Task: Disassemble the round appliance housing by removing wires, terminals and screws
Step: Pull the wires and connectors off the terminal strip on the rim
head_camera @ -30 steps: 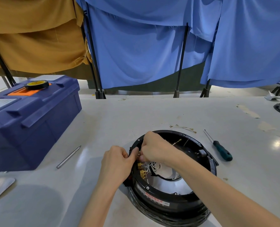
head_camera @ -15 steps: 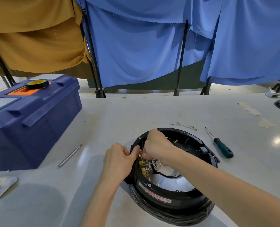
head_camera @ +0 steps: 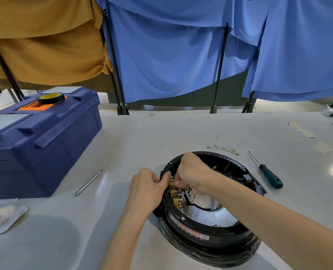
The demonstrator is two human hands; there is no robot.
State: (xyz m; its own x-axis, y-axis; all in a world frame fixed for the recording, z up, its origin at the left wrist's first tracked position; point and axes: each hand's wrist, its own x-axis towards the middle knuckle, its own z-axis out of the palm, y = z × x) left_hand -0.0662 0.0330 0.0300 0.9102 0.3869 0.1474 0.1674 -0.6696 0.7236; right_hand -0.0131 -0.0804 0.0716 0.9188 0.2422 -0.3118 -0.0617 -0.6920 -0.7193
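A round black appliance housing [head_camera: 216,236] lies open side up on the grey table, right in front of me. Along its left inner wall runs a row of brass terminals [head_camera: 175,195] with white wires [head_camera: 189,191] leading off them. My left hand [head_camera: 145,189] grips the housing's left rim from outside, thumb on the edge. My right hand [head_camera: 193,174] reaches inside from above and pinches one of the top terminals between its fingertips. A loose wire with ring ends [head_camera: 223,148] lies on the table behind the housing.
A green-handled screwdriver [head_camera: 269,177] lies right of the housing. A metal rod [head_camera: 88,182] lies to its left, near a blue toolbox [head_camera: 39,141] with a tape roll [head_camera: 51,98] on top. A plastic pouch [head_camera: 10,218] sits at front left. Cloth screens hang behind the table.
Both hands stay on the housing's left side; the right hand's fingers have shifted slightly along the terminals. The camera view has drifted a little.
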